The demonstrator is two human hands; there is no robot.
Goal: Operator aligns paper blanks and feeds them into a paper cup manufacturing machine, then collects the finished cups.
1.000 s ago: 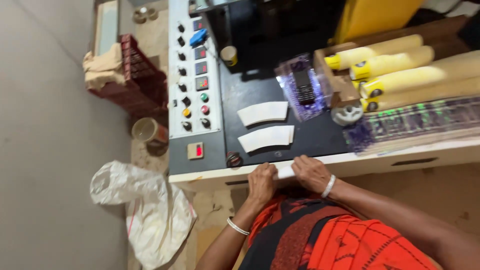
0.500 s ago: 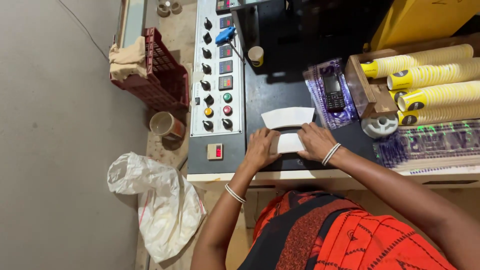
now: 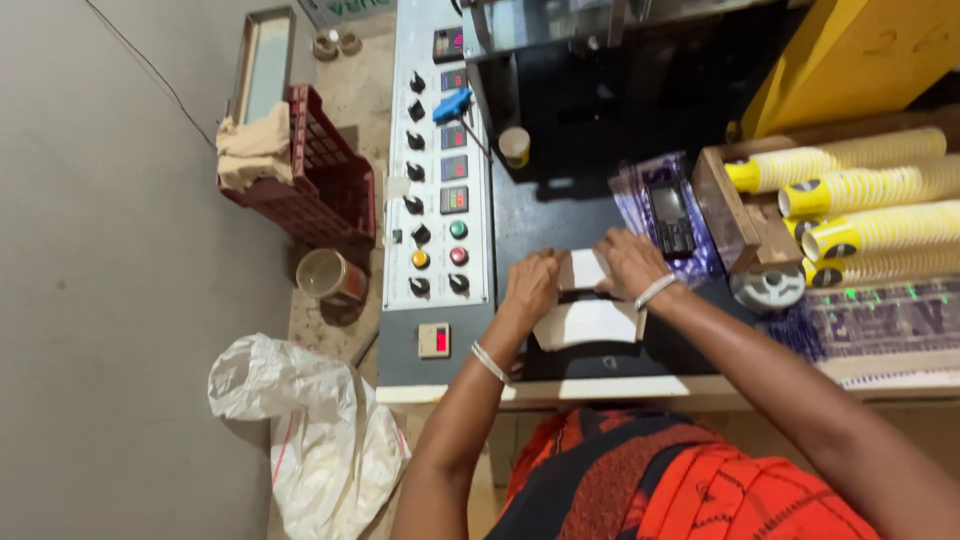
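left hand (image 3: 530, 285), right hand (image 3: 628, 262), gripping paper blanks (image 3: 583, 270)

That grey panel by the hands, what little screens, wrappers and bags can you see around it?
Small screens: column on grey panel, dark rectangles, red glow.
Red switch: panel's near end, cream square.
Plastic wrapper: beside right hand, clear with purple print.
White bag: on floor, crumpled.
Paper blanks: white stack under both hands; left hand.

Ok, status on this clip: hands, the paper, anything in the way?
Left hand and right hand both gripping the upper white paper blank. Second blank lies just below. Phone beside right hand, not blocking.
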